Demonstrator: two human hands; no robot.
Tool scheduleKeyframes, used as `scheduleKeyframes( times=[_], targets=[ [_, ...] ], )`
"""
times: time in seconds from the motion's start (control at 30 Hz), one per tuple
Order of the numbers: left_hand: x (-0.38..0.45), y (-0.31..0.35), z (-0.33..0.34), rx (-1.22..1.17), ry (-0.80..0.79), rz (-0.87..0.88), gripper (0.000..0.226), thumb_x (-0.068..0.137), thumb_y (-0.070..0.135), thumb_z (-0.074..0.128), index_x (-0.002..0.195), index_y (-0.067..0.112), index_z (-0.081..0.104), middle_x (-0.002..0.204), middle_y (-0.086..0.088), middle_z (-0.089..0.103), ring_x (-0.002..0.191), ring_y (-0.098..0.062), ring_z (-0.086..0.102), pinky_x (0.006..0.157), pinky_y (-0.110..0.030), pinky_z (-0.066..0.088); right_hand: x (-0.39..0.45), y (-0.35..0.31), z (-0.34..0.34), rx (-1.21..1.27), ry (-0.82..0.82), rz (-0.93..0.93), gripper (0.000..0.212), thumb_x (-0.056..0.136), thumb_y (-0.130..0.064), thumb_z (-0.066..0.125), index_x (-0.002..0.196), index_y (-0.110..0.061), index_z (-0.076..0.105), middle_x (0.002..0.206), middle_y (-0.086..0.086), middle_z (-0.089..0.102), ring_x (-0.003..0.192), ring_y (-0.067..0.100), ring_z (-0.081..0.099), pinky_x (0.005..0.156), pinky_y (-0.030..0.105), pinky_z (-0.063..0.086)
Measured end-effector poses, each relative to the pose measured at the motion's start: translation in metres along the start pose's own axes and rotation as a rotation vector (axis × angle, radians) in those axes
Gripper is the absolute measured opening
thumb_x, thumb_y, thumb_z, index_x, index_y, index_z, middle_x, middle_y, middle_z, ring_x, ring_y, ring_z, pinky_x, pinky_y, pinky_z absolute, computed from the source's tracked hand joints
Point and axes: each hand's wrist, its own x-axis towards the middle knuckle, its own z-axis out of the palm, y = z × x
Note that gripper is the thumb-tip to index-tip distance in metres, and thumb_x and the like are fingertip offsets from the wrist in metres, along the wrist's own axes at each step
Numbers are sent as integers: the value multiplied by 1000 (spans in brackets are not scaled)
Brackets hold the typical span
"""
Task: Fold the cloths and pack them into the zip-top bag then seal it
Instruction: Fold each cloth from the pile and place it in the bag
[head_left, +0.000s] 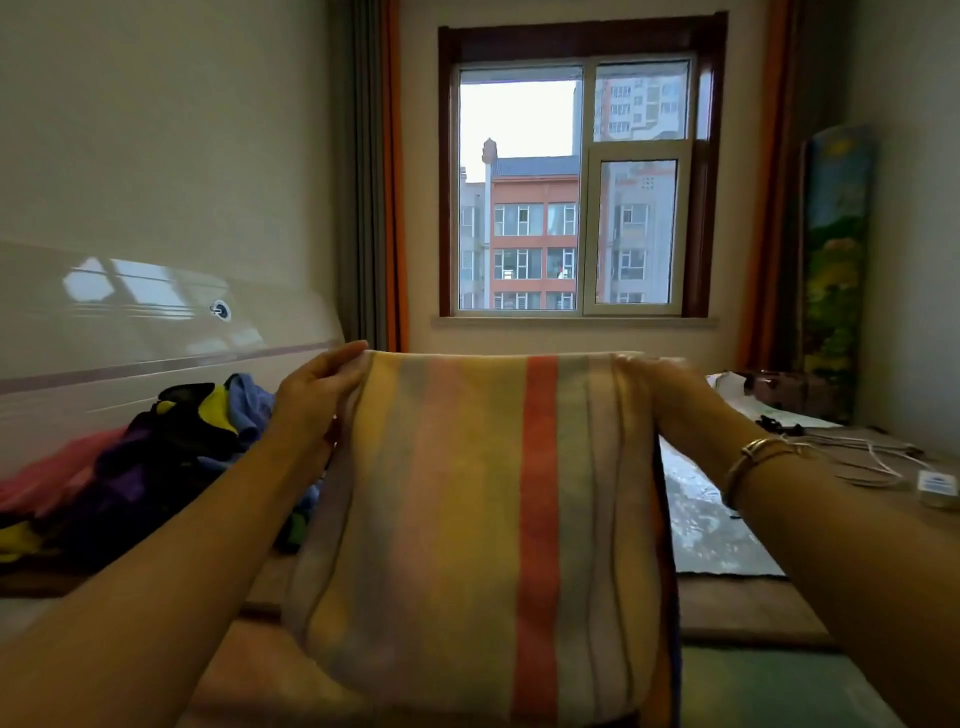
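Observation:
A striped cloth (483, 519) in yellow, pink, pale blue and orange hangs in front of me, held up by its top edge. My left hand (317, 395) pinches the top left corner. My right hand (670, 395) grips the top right corner, its fingers partly hidden behind the fabric. A clear plastic zip-top bag (711, 519) lies flat on the surface to the right, partly behind the cloth. A pile of other cloths (171, 457) in black, yellow, purple, blue and pink lies to the left.
A white cable and small adapter (935, 486) lie at the right. A glossy white headboard (130, 322) runs along the left. A window is straight ahead, and a tall painted panel (836, 270) leans in the right corner.

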Motion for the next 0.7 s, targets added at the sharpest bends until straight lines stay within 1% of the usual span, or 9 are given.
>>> scheduleKeyframes(
  times=[0.07,0.17,0.27,0.37,0.43,0.5,0.57,0.6,0.7],
  targets=[
    [11,-24,-5,83,-32,-31,33,90,5,58,117,24,63,121,-10,61,93,-19,59,66,-26,49,6,23,0,-43,-52,38,20,87,5,57,71,-7,61,57,3,60,58,17,54,59,28,49],
    [25,-66,-11,268,-80,-69,46,85,-3,59,123,23,60,130,-8,53,109,-25,55,81,-35,50,18,64,3,-136,-89,144,22,83,13,48,71,-4,56,65,10,52,55,19,50,52,26,44],
    [40,-102,-8,254,-123,-136,53,85,-7,57,129,21,56,133,-7,47,115,-24,53,90,-38,50,36,101,10,-202,-76,120,22,79,12,45,78,-2,62,72,12,55,64,21,53,58,31,43],
    [54,-132,-4,335,-175,-137,62,87,-7,57,141,19,43,138,2,39,126,-21,45,99,-40,45,51,128,16,-228,-45,68,16,86,-4,50,86,-10,65,83,8,60,79,20,55,71,35,44],
    [54,-153,-2,550,-247,-195,71,84,8,67,146,13,33,141,-3,40,129,-22,41,104,-39,39,53,151,15,-353,-95,127,10,90,-14,50,88,-13,60,87,7,56,85,19,52,75,34,42],
    [42,-173,-1,799,-292,-279,94,67,42,71,146,14,29,146,-12,39,131,-30,41,107,-43,38,39,174,8,-557,-130,192,16,91,-14,52,105,-8,56,100,11,56,93,23,54,80,34,43],
    [18,-190,6,1017,-287,-290,82,74,53,59,144,18,34,145,-13,38,130,-35,40,108,-44,35,8,191,-3,-723,-126,184,39,90,-13,55,127,-4,47,122,12,52,112,28,52,90,35,42],
    [5,-195,11,1083,-301,-230,72,79,51,53,141,18,38,144,-13,39,128,-35,40,108,-43,34,-9,199,-10,-749,-116,157,42,89,-12,57,129,-4,46,126,10,51,115,27,51,90,34,41],
    [-38,-203,32,974,-440,73,53,67,51,46,110,23,62,115,-5,59,112,-29,53,98,-40,38,-56,221,-40,-763,-77,97,30,84,-13,62,112,-12,52,113,7,54,106,24,54,86,35,43]
  ],
)
